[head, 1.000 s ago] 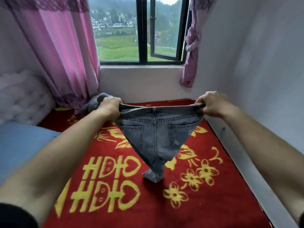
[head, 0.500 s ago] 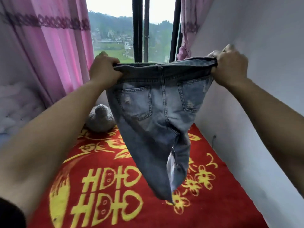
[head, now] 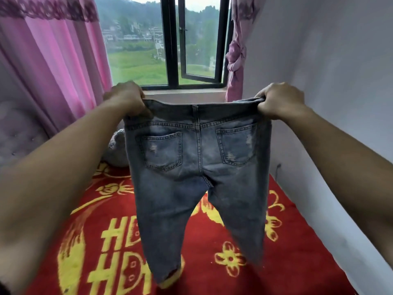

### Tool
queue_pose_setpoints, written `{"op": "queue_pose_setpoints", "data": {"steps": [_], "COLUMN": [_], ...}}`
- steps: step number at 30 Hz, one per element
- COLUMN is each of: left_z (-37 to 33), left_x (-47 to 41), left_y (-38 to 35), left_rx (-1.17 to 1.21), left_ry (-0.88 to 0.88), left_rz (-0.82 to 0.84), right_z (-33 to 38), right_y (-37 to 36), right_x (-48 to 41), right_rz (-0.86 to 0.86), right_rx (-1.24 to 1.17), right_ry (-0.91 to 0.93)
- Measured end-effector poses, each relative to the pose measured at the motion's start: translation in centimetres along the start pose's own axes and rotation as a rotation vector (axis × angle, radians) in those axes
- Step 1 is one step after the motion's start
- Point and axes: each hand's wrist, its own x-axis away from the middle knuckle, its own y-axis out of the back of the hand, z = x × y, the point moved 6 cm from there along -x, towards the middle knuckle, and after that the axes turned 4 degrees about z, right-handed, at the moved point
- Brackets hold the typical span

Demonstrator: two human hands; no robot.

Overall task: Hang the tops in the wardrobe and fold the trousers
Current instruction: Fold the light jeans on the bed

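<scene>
The jeans (head: 197, 177) hang over the red bed cover (head: 297, 262), back pockets facing the camera, each waistband corner clamped in a grip: left hand (head: 125, 99), right hand (head: 278, 99). The 2 legs could land twisted if lowered unevenly. The right hem is blurred; no wardrobe or tops are visible.

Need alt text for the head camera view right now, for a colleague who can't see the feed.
Two bare hands, left hand and right hand, hold a pair of faded blue jeans up by the waistband, back pockets facing the camera, legs hanging apart over a red bedspread with yellow flowers. Behind are a window, pink curtains and a white wall.
</scene>
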Motion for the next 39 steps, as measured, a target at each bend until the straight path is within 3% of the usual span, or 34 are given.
{"op": "queue_pose_setpoints", "data": {"steps": [4, 8, 10, 13, 17, 19, 22, 26, 31, 39], "left_z": [0.4, 0.6, 0.3, -1.2, -3.2, -4.1, -5.2, -3.9, -0.1, 6.1], "left_x": [-4.5, -9.5, -12.2, -15.4, -16.9, -17.0, -16.1, -14.2, -10.0, 3.2], "left_y": [-6.0, -11.3, -12.1, -9.7, -2.7, 0.1, 1.7, -1.8, -12.9, -37.7], "left_rx": [0.064, 0.286, 0.419, 0.558, 0.494, 0.485, 0.495, 0.48, 0.444, -0.19], "left_ry": [0.058, 0.136, 0.137, -0.001, -0.102, -0.114, -0.154, -0.149, -0.123, -0.119], "left_rz": [0.257, 0.282, 0.16, -0.163, -0.537, -0.642, -0.672, -0.581, -0.359, 0.296], "right_z": [-0.8, -1.4, -1.3, -1.1, -0.3, 0.0, 0.1, -0.4, -1.8, -5.5], "right_y": [-6.1, -13.2, -14.7, -13.3, -7.4, -4.8, -3.0, -5.6, -16.0, -37.6], "right_x": [-4.3, -9.1, -12.4, -17.5, -21.0, -21.6, -21.7, -19.3, -12.7, 5.8], "right_rz": [0.265, 0.338, 0.237, -0.027, -0.389, -0.48, -0.505, -0.404, -0.135, 0.505], "right_rx": [-0.084, -0.289, -0.414, -0.526, -0.739, -0.766, -0.746, -0.686, -0.633, -0.271], "right_ry": [-0.079, -0.148, -0.135, -0.077, 0.041, 0.074, 0.075, 0.051, -0.049, -0.093]}}
